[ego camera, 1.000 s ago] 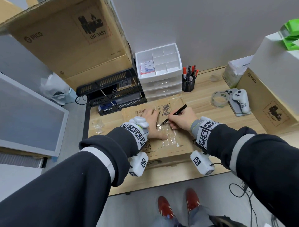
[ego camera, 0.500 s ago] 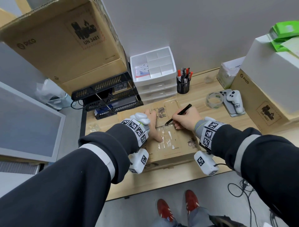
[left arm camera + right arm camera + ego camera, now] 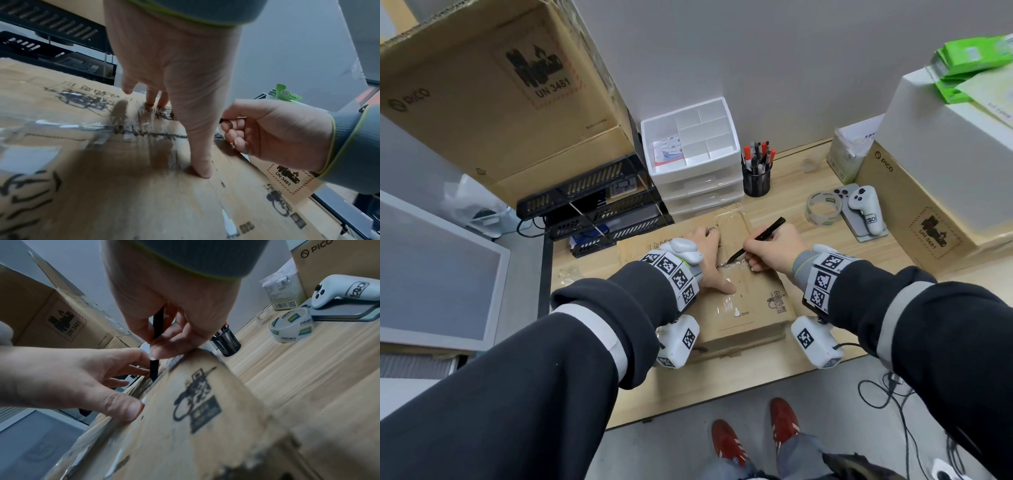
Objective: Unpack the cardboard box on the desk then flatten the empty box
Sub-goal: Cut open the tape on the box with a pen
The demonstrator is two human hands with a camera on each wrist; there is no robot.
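A flat brown cardboard box (image 3: 750, 308) with a clear-taped seam lies on the wooden desk (image 3: 808, 356). My left hand (image 3: 709, 260) presses flat on its top, fingers spread and thumb (image 3: 201, 162) pushed down on the cardboard (image 3: 102, 186). My right hand (image 3: 770, 246) grips a black pen (image 3: 763, 236) like a writing tool. The pen's tip meets the tape seam beside the left hand. In the right wrist view the pen (image 3: 155, 366) points down into the seam between right hand (image 3: 170, 305) and left hand (image 3: 72, 378). The box's contents are hidden.
Behind the box stand black mesh trays (image 3: 592, 205), a white drawer unit (image 3: 695, 161) and a pen cup (image 3: 756, 178). A tape roll (image 3: 823, 209), a white controller (image 3: 864, 212) and a PICO carton (image 3: 914, 219) sit at the right. A large carton (image 3: 500, 96) looms at the left.
Both hands stay on the box top with the pen tip at the tape seam. The right hand has shifted only slightly and the head view has tilted a little.
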